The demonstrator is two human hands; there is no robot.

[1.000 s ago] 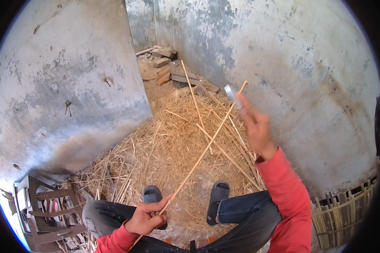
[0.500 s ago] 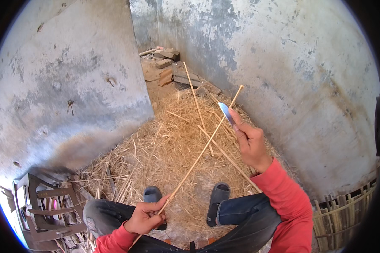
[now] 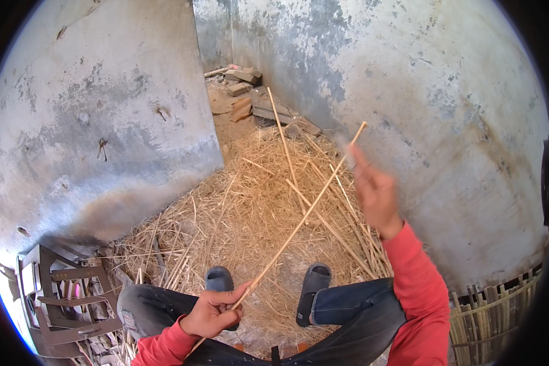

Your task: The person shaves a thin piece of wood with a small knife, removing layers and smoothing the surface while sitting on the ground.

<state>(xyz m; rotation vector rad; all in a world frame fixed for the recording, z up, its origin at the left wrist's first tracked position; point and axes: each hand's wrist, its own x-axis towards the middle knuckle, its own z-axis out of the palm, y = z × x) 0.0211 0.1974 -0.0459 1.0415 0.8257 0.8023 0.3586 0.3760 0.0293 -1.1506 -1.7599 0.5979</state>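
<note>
A long, thin bamboo stick (image 3: 299, 224) slants up and away to the right from my lap, with a small knob at its far end. Near its lower end, my left hand (image 3: 215, 312) pinches it between thumb and fingers. My right hand (image 3: 375, 190) is smeared by motion beside the stick's upper part, fingers closed. The small knife it grips shows only as a faint blur near the stick; whether blade and stick touch cannot be made out.
Pale shavings (image 3: 256, 183) cover the floor, with several loose sticks (image 3: 280, 134) on them. Bricks (image 3: 243, 76) lie by the far corner. A broken wooden frame (image 3: 73, 299) stands at left, a slatted bamboo basket (image 3: 497, 317) at right. Walls (image 3: 433, 122) close in both sides.
My right hand has swung slightly right and the knife has blurred. The stick's far end has shifted right. My left hand keeps its grip almost in place.
</note>
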